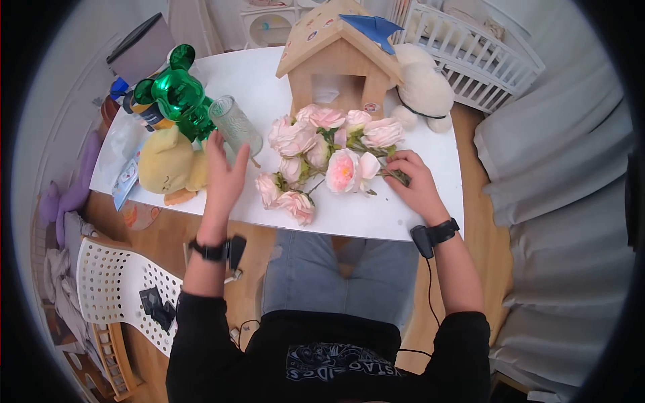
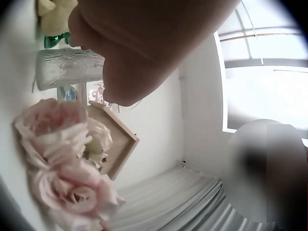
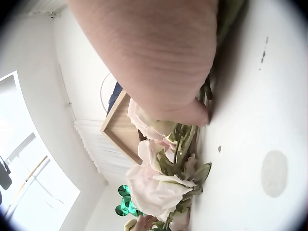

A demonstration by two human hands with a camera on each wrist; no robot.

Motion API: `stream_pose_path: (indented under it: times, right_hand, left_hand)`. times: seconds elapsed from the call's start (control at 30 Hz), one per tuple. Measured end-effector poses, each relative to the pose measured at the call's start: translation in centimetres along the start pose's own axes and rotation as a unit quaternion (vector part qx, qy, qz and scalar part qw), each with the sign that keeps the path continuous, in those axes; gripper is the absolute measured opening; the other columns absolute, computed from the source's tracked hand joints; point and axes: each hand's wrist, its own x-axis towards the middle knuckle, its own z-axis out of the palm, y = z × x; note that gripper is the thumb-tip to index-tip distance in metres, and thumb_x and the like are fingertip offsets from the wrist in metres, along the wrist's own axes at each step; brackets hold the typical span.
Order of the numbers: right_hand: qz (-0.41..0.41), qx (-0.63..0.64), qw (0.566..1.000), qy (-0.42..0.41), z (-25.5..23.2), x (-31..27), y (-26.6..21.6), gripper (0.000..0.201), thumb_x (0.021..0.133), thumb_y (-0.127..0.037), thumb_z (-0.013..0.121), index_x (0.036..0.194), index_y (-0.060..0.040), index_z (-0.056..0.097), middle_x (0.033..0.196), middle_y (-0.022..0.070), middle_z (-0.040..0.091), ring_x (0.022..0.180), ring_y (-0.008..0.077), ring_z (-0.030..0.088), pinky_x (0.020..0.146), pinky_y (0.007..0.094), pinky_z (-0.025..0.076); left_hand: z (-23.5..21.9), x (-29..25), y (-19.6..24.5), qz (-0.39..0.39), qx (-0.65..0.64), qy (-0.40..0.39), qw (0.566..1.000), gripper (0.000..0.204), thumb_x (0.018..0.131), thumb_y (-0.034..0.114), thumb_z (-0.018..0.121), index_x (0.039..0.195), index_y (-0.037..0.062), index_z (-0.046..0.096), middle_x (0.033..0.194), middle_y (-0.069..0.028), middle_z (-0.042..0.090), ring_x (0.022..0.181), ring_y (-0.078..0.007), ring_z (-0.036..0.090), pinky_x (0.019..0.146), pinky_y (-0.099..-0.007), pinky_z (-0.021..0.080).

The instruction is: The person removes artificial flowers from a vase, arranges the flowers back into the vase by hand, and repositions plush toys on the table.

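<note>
Pink artificial roses [image 1: 293, 138] with green leaves lie spread across the white table. At their right end, my right hand [image 1: 414, 186] grips the stems [image 1: 396, 176] with curled fingers, low over the tabletop. The right wrist view shows the thumb against the green stems [image 3: 179, 149], though the palm hides most of the grip. My left hand [image 1: 226, 176] is raised beside a clear textured glass vase [image 1: 235, 125], its fingers extended and thumb apart, holding nothing. That vase [image 2: 67, 69] stands beyond the left fingers in the left wrist view.
A wooden house [image 1: 336, 60] with a blue piece on its roof stands behind the roses. Beside it sits a cream plush toy [image 1: 424, 87]. At the left are a shiny green bear figure [image 1: 180, 94], a yellow plush [image 1: 163, 161] and a plastic packet [image 1: 126, 178].
</note>
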Motion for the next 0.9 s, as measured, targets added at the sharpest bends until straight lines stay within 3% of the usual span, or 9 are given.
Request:
stream_pose_path:
  times: [0.1, 0.13, 0.2, 0.27, 0.33, 0.5, 0.57, 0.77, 0.9]
  right_hand:
    - [0.010, -0.005, 1.000, -0.012, 0.0, 0.0, -0.1, 0.021, 0.088, -0.003, 0.081, 0.106, -0.0026, 0.072, 0.119, 0.0104, 0.068, 0.116, 0.0319, 0.065, 0.100, 0.0409, 0.053]
    - [0.010, -0.010, 1.000, -0.010, 0.0, 0.0, 0.0, 0.020, 0.088, -0.003, 0.081, 0.106, -0.0027, 0.072, 0.118, 0.0104, 0.069, 0.116, 0.0320, 0.065, 0.101, 0.0412, 0.053]
    - [0.006, -0.016, 1.000, -0.015, 0.0, 0.2, -0.2, 0.020, 0.088, -0.003, 0.081, 0.106, -0.0028, 0.072, 0.117, 0.0105, 0.070, 0.115, 0.0321, 0.065, 0.101, 0.0414, 0.053]
    - [0.003, -0.023, 0.999, -0.026, -0.1, 0.3, -0.6, 0.019, 0.088, -0.002, 0.080, 0.106, -0.0022, 0.072, 0.115, 0.0116, 0.072, 0.114, 0.0333, 0.066, 0.100, 0.0410, 0.054]
    - [-0.003, -0.006, 1.000, -0.028, 0.0, 0.2, -0.6, 0.019, 0.089, -0.002, 0.080, 0.107, -0.0018, 0.072, 0.114, 0.0114, 0.073, 0.112, 0.0323, 0.068, 0.098, 0.0393, 0.054]
    - [0.016, 0.071, 0.997, -0.025, -0.3, 0.1, -1.1, 0.018, 0.092, -0.001, 0.079, 0.108, -0.0008, 0.073, 0.114, 0.0108, 0.074, 0.104, 0.0281, 0.071, 0.095, 0.0337, 0.055]
    - [0.061, 0.075, 0.995, -0.035, -0.8, 0.4, -1.6, 0.013, 0.096, 0.002, 0.075, 0.108, 0.0017, 0.072, 0.111, 0.0083, 0.073, 0.106, 0.0192, 0.069, 0.097, 0.0313, 0.053]
    - [0.069, 0.016, 0.997, -0.006, -2.2, 3.5, -2.4, 0.017, 0.096, -0.001, 0.075, 0.113, 0.0001, 0.073, 0.109, 0.0105, 0.075, 0.101, 0.0242, 0.071, 0.093, 0.0316, 0.054]
    - [0.015, -0.020, 0.999, -0.047, -2.1, 5.4, -1.5, 0.024, 0.095, -0.005, 0.077, 0.119, -0.0025, 0.073, 0.122, 0.0133, 0.070, 0.117, 0.0315, 0.067, 0.104, 0.0385, 0.052]
  left_hand:
    - [-1.6, -5.4, 9.6, 0.007, 0.111, -0.043, 0.993, 0.071, 0.097, 0.012, 0.077, 0.157, -0.0008, 0.041, 0.161, -0.0239, 0.046, 0.150, -0.0344, 0.046, 0.123, -0.0489, 0.039]
    - [-1.6, -6.8, 11.6, 0.072, 0.187, -0.039, 0.979, 0.071, 0.094, 0.011, 0.078, 0.156, 0.0009, 0.046, 0.162, -0.0254, 0.044, 0.153, -0.0384, 0.043, 0.123, -0.0511, 0.038]
    - [-0.5, -7.9, 13.2, 0.133, 0.262, -0.029, 0.955, 0.071, 0.090, 0.011, 0.079, 0.155, 0.0026, 0.051, 0.163, -0.0268, 0.043, 0.155, -0.0424, 0.040, 0.123, -0.0532, 0.037]
    - [0.7, -8.1, 13.9, 0.220, 0.226, -0.117, 0.942, 0.067, 0.084, 0.016, 0.082, 0.148, 0.0082, 0.063, 0.163, -0.0247, 0.045, 0.154, -0.0475, 0.040, 0.123, -0.0555, 0.036]
    - [2.2, -7.7, 14.7, 0.226, 0.231, -0.163, 0.932, 0.064, 0.083, 0.020, 0.083, 0.144, 0.0100, 0.066, 0.162, -0.0224, 0.047, 0.152, -0.0471, 0.042, 0.123, -0.0560, 0.036]
    - [4.5, -7.0, 12.1, 0.233, 0.282, -0.233, 0.901, 0.061, 0.080, 0.029, 0.086, 0.137, 0.0129, 0.071, 0.157, -0.0151, 0.054, 0.143, -0.0446, 0.048, 0.115, -0.0555, 0.041]
    - [4.4, -7.0, 11.3, 0.238, 0.284, -0.222, 0.902, 0.062, 0.079, 0.029, 0.086, 0.137, 0.0132, 0.071, 0.154, -0.0161, 0.055, 0.140, -0.0440, 0.049, 0.113, -0.0548, 0.042]
    - [2.7, -6.9, 10.5, 0.193, 0.304, -0.186, 0.914, 0.063, 0.076, 0.031, 0.087, 0.135, 0.0129, 0.071, 0.146, -0.0214, 0.052, 0.135, -0.0443, 0.048, 0.112, -0.0549, 0.042]
    - [2.0, -6.7, 10.2, 0.206, 0.319, -0.132, 0.916, 0.064, 0.076, 0.034, 0.088, 0.132, 0.0107, 0.070, 0.149, -0.0232, 0.049, 0.136, -0.0473, 0.046, 0.113, -0.0565, 0.041]
